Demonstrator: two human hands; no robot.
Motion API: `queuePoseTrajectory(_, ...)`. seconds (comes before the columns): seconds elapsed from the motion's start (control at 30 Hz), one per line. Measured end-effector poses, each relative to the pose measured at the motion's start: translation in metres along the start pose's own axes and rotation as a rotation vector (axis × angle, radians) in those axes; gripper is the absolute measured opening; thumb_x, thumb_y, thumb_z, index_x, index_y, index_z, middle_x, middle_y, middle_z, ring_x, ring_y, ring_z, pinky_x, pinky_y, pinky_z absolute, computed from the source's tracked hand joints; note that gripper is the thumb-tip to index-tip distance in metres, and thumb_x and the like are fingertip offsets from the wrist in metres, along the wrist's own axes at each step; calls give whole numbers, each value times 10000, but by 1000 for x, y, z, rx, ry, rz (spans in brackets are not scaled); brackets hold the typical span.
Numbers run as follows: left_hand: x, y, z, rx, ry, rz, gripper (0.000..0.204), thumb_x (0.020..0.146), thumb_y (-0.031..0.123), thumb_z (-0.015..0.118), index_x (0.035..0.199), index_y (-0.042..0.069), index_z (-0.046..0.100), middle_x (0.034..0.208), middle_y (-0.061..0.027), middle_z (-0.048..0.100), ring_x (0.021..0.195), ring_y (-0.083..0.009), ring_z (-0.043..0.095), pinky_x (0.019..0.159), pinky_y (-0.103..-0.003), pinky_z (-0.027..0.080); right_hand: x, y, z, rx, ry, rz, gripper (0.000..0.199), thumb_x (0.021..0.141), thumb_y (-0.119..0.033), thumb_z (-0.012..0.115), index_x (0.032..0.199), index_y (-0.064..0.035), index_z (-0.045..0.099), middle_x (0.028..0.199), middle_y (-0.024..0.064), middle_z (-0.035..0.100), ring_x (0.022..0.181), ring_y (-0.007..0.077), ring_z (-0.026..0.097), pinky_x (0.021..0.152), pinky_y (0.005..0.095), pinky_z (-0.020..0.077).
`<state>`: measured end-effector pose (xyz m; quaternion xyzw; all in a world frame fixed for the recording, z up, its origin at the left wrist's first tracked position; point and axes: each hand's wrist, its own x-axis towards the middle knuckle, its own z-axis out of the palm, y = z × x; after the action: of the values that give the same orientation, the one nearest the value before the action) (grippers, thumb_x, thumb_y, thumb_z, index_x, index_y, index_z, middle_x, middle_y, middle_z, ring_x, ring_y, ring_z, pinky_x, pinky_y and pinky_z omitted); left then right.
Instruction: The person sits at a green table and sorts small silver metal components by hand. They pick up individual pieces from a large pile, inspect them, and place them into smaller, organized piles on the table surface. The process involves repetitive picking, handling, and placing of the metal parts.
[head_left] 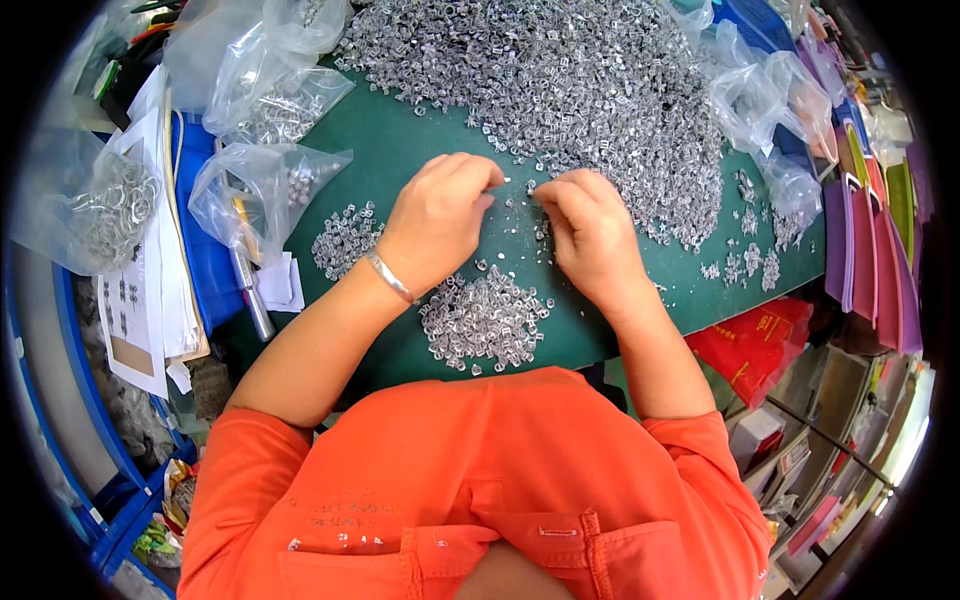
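Over the green table top my left hand, with a silver bangle at its wrist, is closed with thumb and fingertips together. Whatever it may hold is too small to make out. Across a narrow gap, my right hand is also closed in a pinch, with a tiny pale bit at its fingertips. Beyond both hands spreads a large heap of small silvery pieces. Between my forearms, close to my body, lies a smaller pile of similar pieces. Another small pile sits left of my left wrist.
Clear plastic bags of metal parts stand at the left, beside a blue tray and stacked papers. Small clusters of pieces lie at the right. A red bag and coloured folders are beyond the right edge.
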<state>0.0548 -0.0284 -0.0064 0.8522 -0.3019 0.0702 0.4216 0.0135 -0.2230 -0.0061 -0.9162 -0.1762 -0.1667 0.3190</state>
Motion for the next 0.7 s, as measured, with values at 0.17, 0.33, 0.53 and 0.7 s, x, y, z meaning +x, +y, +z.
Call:
queuePoseTrajectory(0.17,-7,6,-16,-4,58,-104,114,800,-48,645,897,6,618,840,-113,621,732,-232,627,627,-310,494,8,-14,22,-122,-74,-92,49,740,-67,624,769,-61,585,773,86,525,755,286,552,669,396,447)
queuePoseTrajectory(0.33,-19,11,-28,-81,69,-178,85,817,-40,645,886,3,624,838,-90,615,707,-183,621,587,-270,483,16,-2,19,-67,-142,-139,87,704,-33,573,783,-11,545,829,146,528,771,333,561,698,417,482)
queuePoseTrajectory(0.53,-22,16,-35,-130,82,-174,91,810,-48,645,882,6,630,847,-87,620,709,-174,619,592,-263,479,76,7,-27,268,-305,270,124,811,-19,641,934,-2,634,828,85,651,738,197,631,655,355,518)
queuePoseTrajectory(0.7,-22,18,-34,-170,94,-159,90,807,-46,649,880,3,631,846,-84,620,695,-168,606,591,-258,472,198,82,-107,950,446,540,228,914,-14,568,1113,96,563,986,160,665,874,225,666,776,308,561)
